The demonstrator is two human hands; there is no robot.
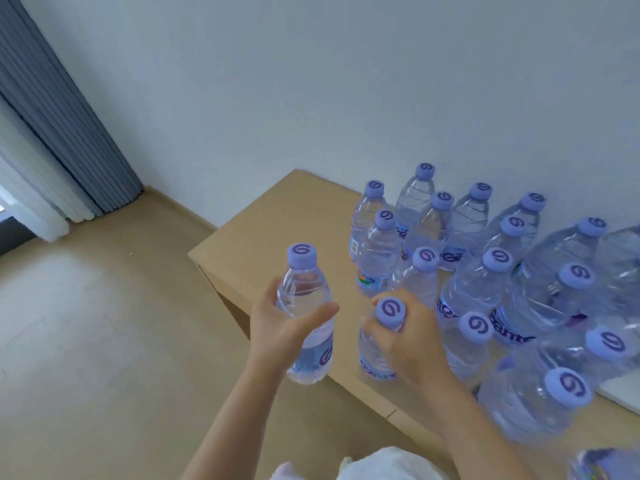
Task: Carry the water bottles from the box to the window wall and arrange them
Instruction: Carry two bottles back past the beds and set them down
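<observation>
- The surface [277, 216] is a low wooden top that stands against the white wall [311, 81]; its left edge and its near edge are both in view, and they meet at a corner just left of the left hand.
- The left part of the surface, from that corner back to the wall, is bare wood; the standing bottles [460, 258] fill the right part.
- To the left of the surface there is open floor [86, 323], which goes as far as the grey curtain [59, 109] in the room corner.
- The left hand [277, 323] grips one bottle [306, 317] around its body, with the thumb across the front. This bottle is upright, over the near edge of the surface; I cannot tell whether it touches the wood.
- The right hand [408, 337] has its fingers curled around the neck of a second bottle [377, 348], just under the cap. This bottle stands at the near edge, at the left border of the group.
- I count about sixteen purple caps in all: one in each hand and about fourteen in the group. At the right border of the view the bottles overlap, so the count there is not sure.
- The group reaches from the wall to the near edge, and the bottles stand close together, many touching.
</observation>
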